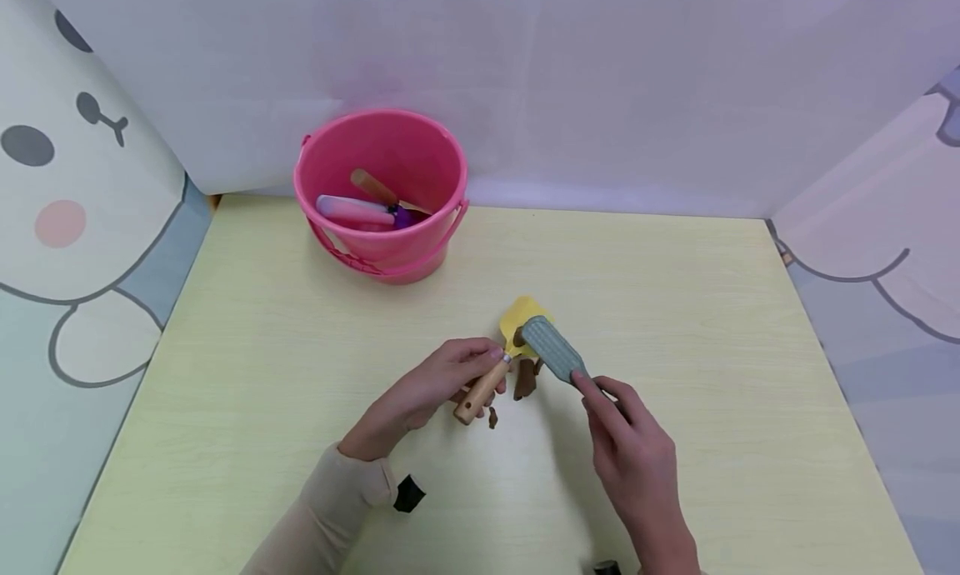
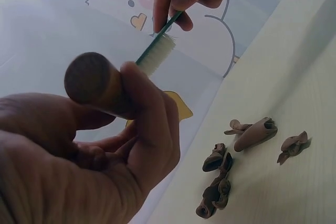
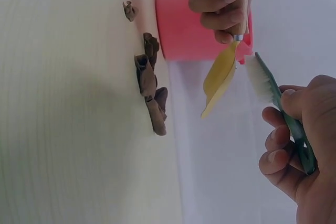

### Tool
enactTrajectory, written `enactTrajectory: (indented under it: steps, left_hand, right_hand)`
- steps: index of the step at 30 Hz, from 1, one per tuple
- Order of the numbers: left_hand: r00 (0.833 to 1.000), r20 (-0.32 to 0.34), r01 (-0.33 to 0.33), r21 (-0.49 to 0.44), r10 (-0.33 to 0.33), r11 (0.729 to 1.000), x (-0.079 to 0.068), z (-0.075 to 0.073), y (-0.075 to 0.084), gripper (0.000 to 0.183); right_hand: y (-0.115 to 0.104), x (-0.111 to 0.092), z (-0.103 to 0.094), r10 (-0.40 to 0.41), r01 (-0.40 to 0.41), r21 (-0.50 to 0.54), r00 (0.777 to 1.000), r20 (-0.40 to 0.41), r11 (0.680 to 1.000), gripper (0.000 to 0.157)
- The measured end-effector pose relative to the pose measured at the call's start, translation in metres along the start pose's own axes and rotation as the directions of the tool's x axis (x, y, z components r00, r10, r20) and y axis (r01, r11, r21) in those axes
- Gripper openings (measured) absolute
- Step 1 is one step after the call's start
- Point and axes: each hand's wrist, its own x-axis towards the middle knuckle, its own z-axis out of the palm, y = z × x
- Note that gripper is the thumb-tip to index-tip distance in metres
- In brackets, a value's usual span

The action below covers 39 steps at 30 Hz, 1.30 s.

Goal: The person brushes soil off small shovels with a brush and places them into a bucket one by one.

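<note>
My left hand [image 1: 442, 383] grips the wooden handle of a small yellow garden trowel [image 1: 521, 315], held above the table. In my right hand [image 1: 636, 454] is a green brush [image 1: 553, 348] with white bristles, pinched by its handle. The brush head is over the trowel blade in the head view; whether the bristles touch it I cannot tell. A brown bit shows on the blade beside the brush. Below lie several curled brown pieces [image 3: 146, 74], like dry bark or leaves, on the table, with a smaller brown piece [image 1: 492, 417] nearer me.
Behind and to the left stands a pink bucket [image 1: 420, 262] with its handle hanging down in front. Inside it are a wooden-handled tool [image 1: 373, 186] and a pink-and-white handled one [image 1: 354, 211]. The pale table [image 1: 675, 308] meets a printed cloth backdrop at the back and sides.
</note>
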Motion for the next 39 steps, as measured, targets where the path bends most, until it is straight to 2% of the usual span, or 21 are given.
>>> enactTrajectory:
  steps: [3,10,13,15,17,20,39]
  left_hand:
    - [1.000,-0.009,-0.002,0.007,0.002,1.000,0.0004,0.0001,0.0001,0.038]
    - [1.000,-0.010,-0.001,-0.002,0.001,1.000,0.0014,0.0010,0.0006,0.038]
    - [1.000,-0.004,-0.004,-0.004,0.004,1.000,0.0018,0.0015,0.0002,0.040]
    - [1.000,-0.002,-0.005,-0.004,0.005,1.000,0.0020,0.0018,-0.0002,0.041]
    - [1.000,-0.003,-0.004,-0.006,0.004,1.000,0.0021,0.0020,-0.0004,0.041]
    - [1.000,-0.006,-0.002,-0.005,0.002,1.000,0.0020,0.0025,-0.0003,0.040]
    - [1.000,-0.013,-0.008,0.015,0.009,1.000,0.0013,0.0041,0.0004,0.038]
  right_hand:
    - [-0.0011,-0.0015,-0.0001,-0.018,0.017,0.022,1.000,0.023,1.000,0.036]
    - [-0.0005,-0.0034,0.0006,-0.045,0.046,-0.013,0.998,0.035,0.999,0.037]
    - [0.0008,-0.0036,0.0003,-0.047,0.048,-0.036,0.998,0.036,0.998,0.031]
    - [0.0012,-0.0038,0.0000,-0.044,0.046,-0.048,0.998,0.038,0.998,0.042]
    - [0.0008,-0.0037,-0.0003,-0.042,0.044,-0.056,0.998,0.041,0.997,0.060]
    - [0.0002,-0.0033,-0.0001,-0.043,0.045,-0.073,0.998,0.038,0.996,0.070]
    - [-0.0020,-0.0023,0.0002,-0.048,0.047,-0.105,0.999,-0.001,0.993,0.071]
